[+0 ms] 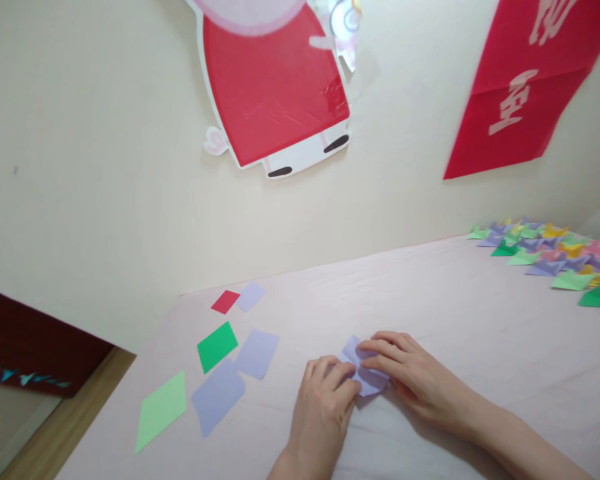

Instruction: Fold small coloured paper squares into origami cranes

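A small lavender paper (363, 377), partly folded, lies on the pale pink table (445, 313) near its front. My left hand (325, 403) curls over the paper's left edge, with fingertips pressed on it. My right hand (405, 367) lies across the paper's top and right side, fingers bent and pinching the fold. Both hands hide much of the sheet.
Loose paper squares lie to the left: red (225, 301), lavender (251, 295), green (217, 346), two more lavender (257, 353) (217, 395), and light green (162, 409). Several folded coloured paper pieces (555, 257) crowd the far right. A wall with red decorations rises behind.
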The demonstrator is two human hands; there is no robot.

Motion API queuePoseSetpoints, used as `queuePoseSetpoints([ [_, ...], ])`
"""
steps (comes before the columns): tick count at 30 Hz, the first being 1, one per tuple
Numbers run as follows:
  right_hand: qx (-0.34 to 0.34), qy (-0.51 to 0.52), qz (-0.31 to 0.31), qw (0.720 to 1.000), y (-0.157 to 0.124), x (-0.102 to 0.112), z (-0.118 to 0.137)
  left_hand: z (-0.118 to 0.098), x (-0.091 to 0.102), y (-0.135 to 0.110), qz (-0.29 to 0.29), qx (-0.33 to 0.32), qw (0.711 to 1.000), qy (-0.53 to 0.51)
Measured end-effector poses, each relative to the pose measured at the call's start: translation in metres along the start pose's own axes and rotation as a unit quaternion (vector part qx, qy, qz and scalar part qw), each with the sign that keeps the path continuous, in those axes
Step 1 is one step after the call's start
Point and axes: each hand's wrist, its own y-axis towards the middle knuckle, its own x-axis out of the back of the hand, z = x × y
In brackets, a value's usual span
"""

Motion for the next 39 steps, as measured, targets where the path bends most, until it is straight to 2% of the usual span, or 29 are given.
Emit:
queuePoseSetpoints([
  [5,0.011,-0.021,0.012,1.0,-0.006,0.004,-0.009,-0.002,0.0,0.0,0.022,0.005,0.998,-0.063],
  [8,-0.011,0.009,0.034,0.999,-0.005,0.007,-0.007,-0.008,0.002,0.001,0.035,0.044,0.996,-0.076],
  [10,-0.059,0.035,0.039,0.997,-0.002,0.008,-0.005,-0.012,0.004,0.001,0.05,0.078,0.993,-0.072],
  [12,-0.14,0.054,0.029,0.988,0.002,0.006,-0.003,-0.015,0.004,0.0,0.057,0.101,0.992,-0.053],
  [14,-0.227,0.063,0.014,0.972,0.007,0.002,-0.002,-0.016,0.002,-0.003,0.059,0.104,0.993,-0.016],
  [16,-0.276,0.063,0.01,0.959,0.012,-0.001,-0.002,-0.016,-0.002,-0.009,0.054,0.091,0.993,0.049],
  [19,-0.279,0.047,0.02,0.959,0.02,-0.002,0.0,-0.015,-0.011,-0.019,0.062,0.028,0.989,0.135],
  [22,-0.279,0.035,0.027,0.959,0.026,-0.002,0.0,-0.016,-0.022,-0.026,0.086,-0.009,0.986,0.142],
  [27,-0.283,0.04,0.026,0.958,0.028,-0.004,-0.005,-0.017,-0.033,-0.03,0.095,0.0,0.988,0.125],
  [39,-0.294,0.027,0.032,0.955,0.03,-0.007,-0.006,-0.015,-0.034,-0.03,0.12,-0.006,0.986,0.119],
])
